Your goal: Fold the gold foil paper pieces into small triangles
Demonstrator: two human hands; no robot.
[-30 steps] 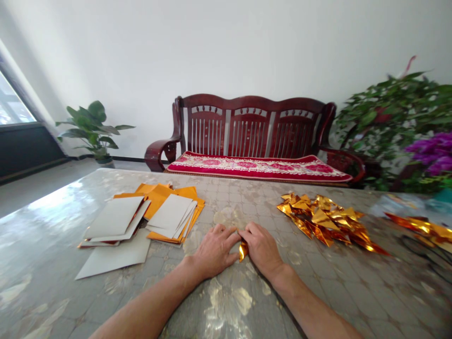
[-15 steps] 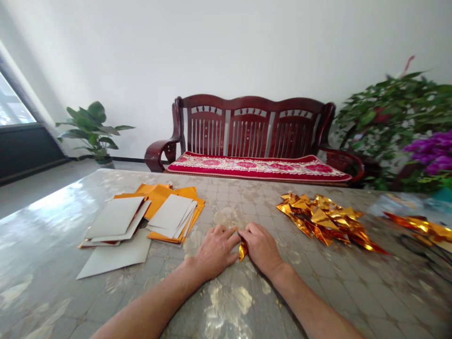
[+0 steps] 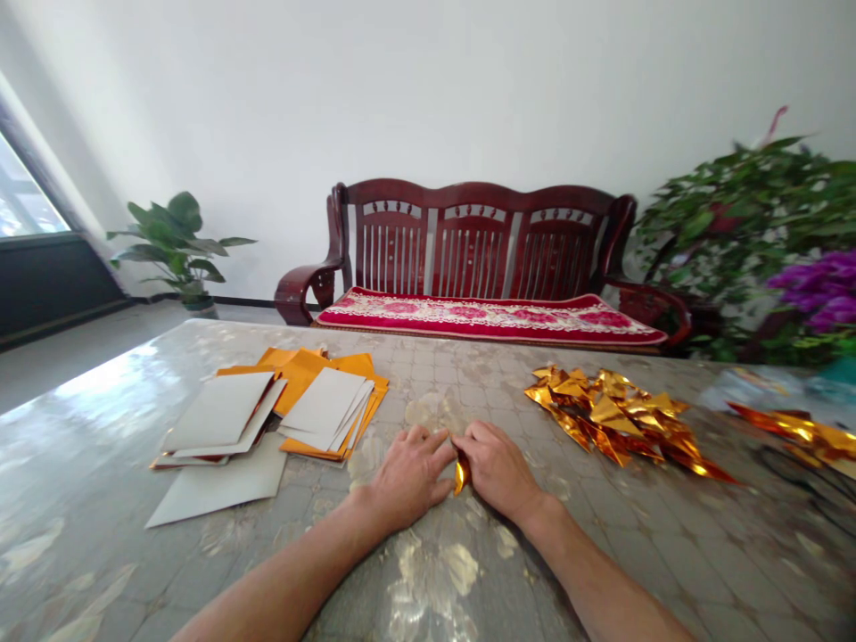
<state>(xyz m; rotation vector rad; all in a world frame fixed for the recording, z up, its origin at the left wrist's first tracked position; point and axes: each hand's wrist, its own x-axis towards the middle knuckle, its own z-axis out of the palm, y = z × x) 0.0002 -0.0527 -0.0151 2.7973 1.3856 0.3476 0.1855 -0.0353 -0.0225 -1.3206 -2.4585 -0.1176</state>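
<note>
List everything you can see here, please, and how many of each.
wooden bench: one, dark red, against the far wall
seat cushion: one, red and cream, on the bench
potted plant: one, green, on the floor left of the bench
leafy plant: one, green, right of the bench
flowers: one cluster, purple, far right
window: one, bright, far left
table: one, grey marbled, in the foreground
paper sheets: several, orange, under the card on the table's left
card sheets: several, grey, on the table's left
foil triangles: many, gold, heaped on the table's right
foil strips: a few, gold, at the table's right edge
folded foil piece: one, gold, mid-table
left hand: one, bare, beside the piece
right hand: one, bare, apparently gripping the piece
</note>
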